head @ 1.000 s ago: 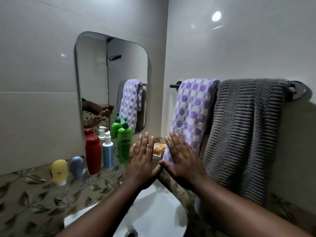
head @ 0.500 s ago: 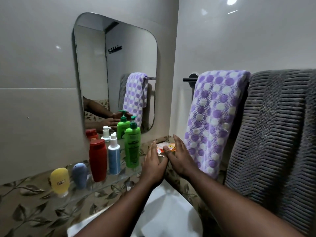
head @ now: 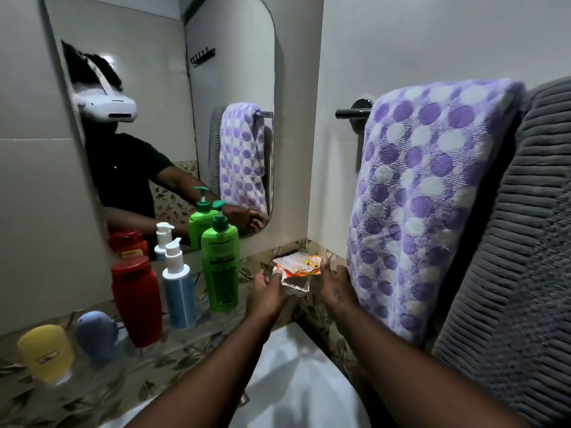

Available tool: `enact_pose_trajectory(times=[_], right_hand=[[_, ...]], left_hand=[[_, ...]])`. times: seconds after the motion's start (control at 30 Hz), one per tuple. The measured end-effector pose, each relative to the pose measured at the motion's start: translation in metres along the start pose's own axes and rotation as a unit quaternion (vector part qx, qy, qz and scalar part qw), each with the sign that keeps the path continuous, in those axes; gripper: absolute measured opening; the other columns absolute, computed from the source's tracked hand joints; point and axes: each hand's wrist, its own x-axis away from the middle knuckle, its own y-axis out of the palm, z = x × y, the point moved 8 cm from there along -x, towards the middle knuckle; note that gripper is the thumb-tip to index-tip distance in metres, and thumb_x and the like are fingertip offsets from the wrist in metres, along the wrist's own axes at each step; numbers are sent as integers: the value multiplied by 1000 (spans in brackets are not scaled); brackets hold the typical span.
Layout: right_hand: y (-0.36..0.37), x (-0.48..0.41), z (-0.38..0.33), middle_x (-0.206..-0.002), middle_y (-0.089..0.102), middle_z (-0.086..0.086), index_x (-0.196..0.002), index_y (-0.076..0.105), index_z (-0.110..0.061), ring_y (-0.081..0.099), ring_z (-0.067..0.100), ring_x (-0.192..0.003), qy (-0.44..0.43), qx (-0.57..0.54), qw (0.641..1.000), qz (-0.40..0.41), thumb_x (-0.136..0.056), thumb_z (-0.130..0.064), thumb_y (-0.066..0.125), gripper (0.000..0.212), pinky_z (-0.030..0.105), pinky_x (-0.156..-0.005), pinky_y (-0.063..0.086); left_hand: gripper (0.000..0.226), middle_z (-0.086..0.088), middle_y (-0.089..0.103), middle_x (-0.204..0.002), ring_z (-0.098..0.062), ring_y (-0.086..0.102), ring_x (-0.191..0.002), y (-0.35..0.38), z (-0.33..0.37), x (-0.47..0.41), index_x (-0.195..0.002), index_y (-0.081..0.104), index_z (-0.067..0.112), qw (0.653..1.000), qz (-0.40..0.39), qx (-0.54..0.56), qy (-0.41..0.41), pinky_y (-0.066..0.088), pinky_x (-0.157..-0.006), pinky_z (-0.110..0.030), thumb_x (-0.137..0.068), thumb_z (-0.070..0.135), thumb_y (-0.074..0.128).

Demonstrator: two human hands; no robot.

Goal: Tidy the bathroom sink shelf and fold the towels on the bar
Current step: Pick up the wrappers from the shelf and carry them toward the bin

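Observation:
A glass shelf (head: 197,329) under the mirror carries a yellow tube (head: 46,353), a blue-grey tube (head: 97,336), a red bottle (head: 137,299), a blue-white pump bottle (head: 179,291) and a green pump bottle (head: 220,261). An orange and white sachet pack (head: 298,267) lies in the shelf's right corner. My left hand (head: 267,293) touches the pack's left edge with its fingertips. My right hand (head: 335,285) reaches its right edge, fingers apart. On the bar (head: 350,113) hang a purple dotted towel (head: 426,196) and a grey ribbed towel (head: 519,248).
A mirror (head: 173,112) on the left wall reflects a person wearing a headset. A white sink basin (head: 296,381) sits below my arms. Leaf-patterned tiles (head: 92,396) run along the wall under the shelf.
The view has moved closer to the shelf corner. Both hands have moved forward from in front of the purple towel to either side of the sachet pack.

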Motion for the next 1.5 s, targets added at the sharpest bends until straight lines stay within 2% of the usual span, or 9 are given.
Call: enact_pose_trajectory(times=[0.3, 0.37, 0.47, 0.6, 0.77, 1.07, 1.2, 1.3, 1.5], right_hand=[[43, -50, 26, -133, 64, 24, -135, 57, -7, 65, 42, -117, 107, -111, 988, -17, -93, -70, 45, 77, 53, -101, 53], [51, -52, 28, -122, 70, 21, -129, 62, -10, 70, 37, -101, 123, -144, 981, -29, -93, -67, 50, 68, 46, -79, 61], [61, -53, 29, -113, 68, 13, -133, 60, -12, 63, 28, -89, 134, -178, 973, -52, -93, -62, 57, 64, 28, -56, 48], [64, -56, 23, -128, 68, 16, -133, 61, -12, 70, 35, -106, 136, -169, 975, -42, -87, -59, 68, 66, 43, -83, 60], [65, -53, 26, -146, 56, 17, -148, 46, -8, 58, 38, -130, 99, -147, 984, -25, -89, -26, 68, 65, 52, -106, 50], [53, -20, 4, -145, 56, 19, -149, 46, -9, 57, 37, -130, 46, -227, 971, -56, -96, -13, 59, 55, 51, -110, 46], [36, 5, -26, -137, 62, 19, -144, 52, -11, 60, 37, -124, -4, -252, 966, -59, -94, -4, 58, 51, 50, -109, 46], [24, 31, -49, -135, 65, 16, -140, 56, -11, 59, 36, -126, -60, -247, 966, -46, -91, -5, 61, 50, 50, -112, 43], [0, 98, -78, -120, 71, 7, -127, 62, -20, 65, 31, -111, -123, -238, 963, 20, -85, -33, 60, 44, 42, -98, 50]], left_hand=[[61, -16, 57, -146, -35, 53, -134, 15, -12, -52, -150, 46, 10, 994, 62, -86, -30, 41, -109, -38, -101, 45, 53], [54, -17, 60, -142, -37, 56, -130, 19, -11, -61, -142, 53, 10, 991, 67, -108, -38, 42, -111, -41, -101, 45, 51], [52, -19, 63, -138, -39, 59, -125, 24, -8, -72, -136, 59, 9, 987, 73, -136, -42, 45, -108, -43, -101, 46, 52], [41, -21, 73, -116, -38, 67, -109, 32, -5, -78, -106, 73, 9, 979, 63, -189, -45, 53, -94, -38, -95, 46, 61], [34, -11, 65, -71, -37, 71, -86, 34, -5, -66, -67, 63, 10, 982, 56, -173, -45, 48, -69, -33, -85, 38, 71], [30, 2, 64, -57, -23, 58, -57, 17, 18, -15, -62, 62, 12, 993, 91, -73, -8, 42, -58, -29, -69, 39, 70], [32, 5, 79, -77, -20, 74, -76, 6, 44, 12, -86, 77, 19, 995, 80, -53, 40, 58, -72, -34, -62, 39, 68], [16, 7, 77, -76, -14, 71, -71, -14, 65, 34, -82, 74, 19, 991, 100, -45, 74, 54, -64, -26, -71, 30, 77], [31, 2, 81, -94, -19, 77, -91, -46, 90, 83, -103, 76, 16, 988, 91, 1, 126, 61, -89, -46, -74, 26, 77]])
